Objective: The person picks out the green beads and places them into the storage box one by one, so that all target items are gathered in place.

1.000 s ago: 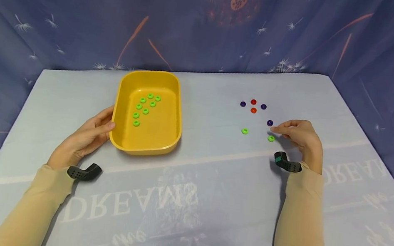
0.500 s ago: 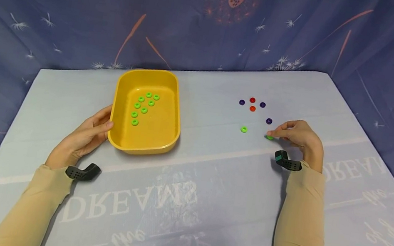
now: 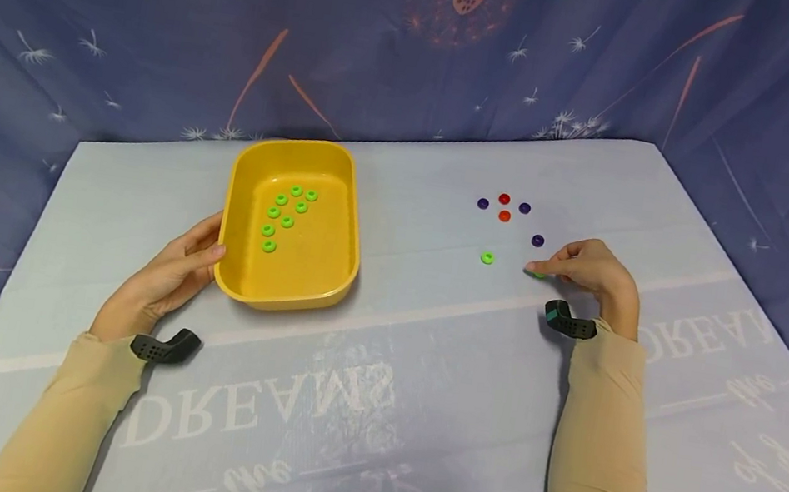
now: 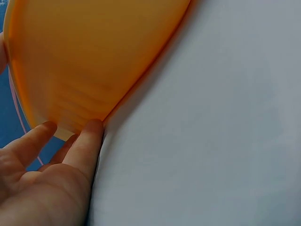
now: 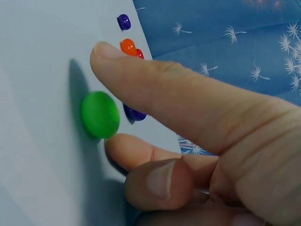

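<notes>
My left hand (image 3: 166, 277) grips the left side of a yellow plastic bin (image 3: 349, 261), thumb at the rim. In the left wrist view, fingertips touch the bin's outer wall (image 4: 89, 61). Several green ring-shaped beads (image 3: 269, 246) lie inside it. To the right, my right hand (image 3: 591, 269) is low over the table at another green bead (image 5: 101, 114), partly covered by the fingers in the head view. One long digit stretches past this bead in the right wrist view, while a lower fingertip touches or nearly touches its edge. A pinch is not visible.
Another green bead (image 3: 487, 257) lies left of my right hand. Beyond are dark purple beads (image 3: 537, 240), a red bead (image 3: 504, 199) and an orange-red bead (image 3: 505, 216). A pale printed cloth (image 3: 425, 351) covers the table, with a blue patterned curtain (image 3: 363, 40) behind.
My right hand has come down from beside the purple bead to the green bead, and its fingertips have slid slightly left past it. The left hand and bin have stayed in place.
</notes>
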Motion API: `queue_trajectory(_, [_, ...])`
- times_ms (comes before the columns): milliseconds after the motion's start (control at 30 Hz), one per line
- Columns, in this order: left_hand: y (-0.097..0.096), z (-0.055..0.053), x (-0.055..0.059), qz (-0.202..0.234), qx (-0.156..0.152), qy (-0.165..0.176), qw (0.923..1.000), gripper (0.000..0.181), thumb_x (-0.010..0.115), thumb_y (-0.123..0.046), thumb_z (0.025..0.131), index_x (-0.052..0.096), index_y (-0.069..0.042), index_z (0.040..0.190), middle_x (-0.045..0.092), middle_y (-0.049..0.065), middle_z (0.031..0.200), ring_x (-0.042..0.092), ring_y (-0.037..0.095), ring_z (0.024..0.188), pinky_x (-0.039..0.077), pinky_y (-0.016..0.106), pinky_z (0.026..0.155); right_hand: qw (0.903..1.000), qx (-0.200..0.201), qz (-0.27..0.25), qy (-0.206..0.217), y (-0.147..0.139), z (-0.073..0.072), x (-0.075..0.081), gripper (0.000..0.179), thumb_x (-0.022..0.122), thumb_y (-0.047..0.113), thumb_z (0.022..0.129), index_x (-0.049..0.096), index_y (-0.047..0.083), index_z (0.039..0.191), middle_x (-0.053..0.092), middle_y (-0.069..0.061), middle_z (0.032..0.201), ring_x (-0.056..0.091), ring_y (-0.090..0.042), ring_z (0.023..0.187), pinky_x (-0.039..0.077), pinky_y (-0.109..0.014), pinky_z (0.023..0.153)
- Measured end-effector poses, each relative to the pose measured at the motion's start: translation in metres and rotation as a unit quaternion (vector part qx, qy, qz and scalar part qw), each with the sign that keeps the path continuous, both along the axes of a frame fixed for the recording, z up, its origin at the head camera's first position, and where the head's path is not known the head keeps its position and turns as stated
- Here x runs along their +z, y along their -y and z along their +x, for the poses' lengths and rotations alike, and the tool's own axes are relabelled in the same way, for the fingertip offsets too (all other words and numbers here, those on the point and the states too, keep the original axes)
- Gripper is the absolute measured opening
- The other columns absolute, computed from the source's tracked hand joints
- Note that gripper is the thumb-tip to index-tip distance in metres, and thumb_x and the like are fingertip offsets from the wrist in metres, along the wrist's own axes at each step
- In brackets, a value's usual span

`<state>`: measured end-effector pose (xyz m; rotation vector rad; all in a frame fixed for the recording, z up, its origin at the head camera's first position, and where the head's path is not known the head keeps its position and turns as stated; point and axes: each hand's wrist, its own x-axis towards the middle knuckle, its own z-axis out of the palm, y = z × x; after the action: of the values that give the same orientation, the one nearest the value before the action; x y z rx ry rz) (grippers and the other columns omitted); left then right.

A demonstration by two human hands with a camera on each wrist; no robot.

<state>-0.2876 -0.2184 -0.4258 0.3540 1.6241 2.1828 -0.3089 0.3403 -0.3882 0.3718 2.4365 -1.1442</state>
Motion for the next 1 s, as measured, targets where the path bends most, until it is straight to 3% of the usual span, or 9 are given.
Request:
queue_trajectory(167, [0.0002, 0.0004, -0.0005, 0.007, -0.002, 0.000, 1.0000, 0.071, 0.046, -0.001, 0.102, 0.002, 0.000, 0.157, 0.003, 0.024, 0.160, 0.052, 0.011, 0.125, 0.050, 0.021, 0.100, 1.0000, 0.005, -0.002, -0.002, 0.0000, -0.0006, -0.0012, 0.037, 0.087, 0.040, 0.074, 0.066, 0.009, 0.078, 0.039, 0.010, 0.056, 0.035, -0.009, 0.053, 0.029, -0.027, 0.050])
queue_trajectory(433, [-0.0003, 0.0009, -0.0009, 0.014, 0.003, 0.006, 0.9999, 0.071, 0.046, 0.000, 0.102, 0.002, -0.001, 0.158, 0.004, 0.022, 0.160, 0.052, 0.010, 0.125, 0.049, 0.021, 0.100, 0.9999, -0.006, 0.009, 0.001, -0.0006, -0.0024, -0.0026, 0.038, 0.086, 0.041, 0.075, 0.066, 0.009, 0.079, 0.043, 0.007, 0.058, 0.038, -0.012, 0.055, 0.030, -0.028, 0.050])
queue_trajectory(633, [-0.0005, 0.0005, -0.0008, 0.006, 0.004, 0.011, 0.9999, 0.071, 0.045, 0.000, 0.102, 0.002, -0.002, 0.158, -0.001, 0.023, 0.161, 0.051, 0.010, 0.124, 0.050, 0.020, 0.099, 0.9998, -0.019, 0.007, 0.001, -0.0023, -0.0042, -0.0033, 0.042, 0.083, 0.044, 0.077, 0.057, 0.016, 0.062, 0.043, 0.007, 0.053, 0.033, -0.011, 0.051, 0.026, -0.029, 0.049])
queue_trajectory(767, [-0.0005, 0.0004, -0.0008, 0.004, 0.006, 0.016, 0.9998, 0.070, 0.045, 0.000, 0.102, 0.004, -0.003, 0.158, 0.006, 0.019, 0.160, 0.052, 0.010, 0.124, 0.049, 0.021, 0.100, 0.9988, -0.041, -0.028, -0.004, -0.0023, -0.0036, -0.0023, 0.044, 0.082, 0.044, 0.079, 0.052, 0.020, 0.057, 0.040, 0.008, 0.050, 0.030, -0.010, 0.048, 0.024, -0.027, 0.047])
queue_trajectory(1000, [-0.0013, -0.0001, -0.0002, 0.002, 0.004, 0.016, 0.9999, 0.070, 0.045, 0.000, 0.102, 0.003, -0.003, 0.158, 0.006, 0.019, 0.161, 0.051, 0.010, 0.125, 0.049, 0.020, 0.100, 0.9909, -0.071, -0.111, -0.027, -0.0003, -0.0019, 0.0010, 0.029, 0.081, 0.045, 0.080, 0.071, 0.019, 0.073, 0.046, 0.009, 0.050, 0.030, -0.007, 0.043, 0.020, -0.023, 0.039])
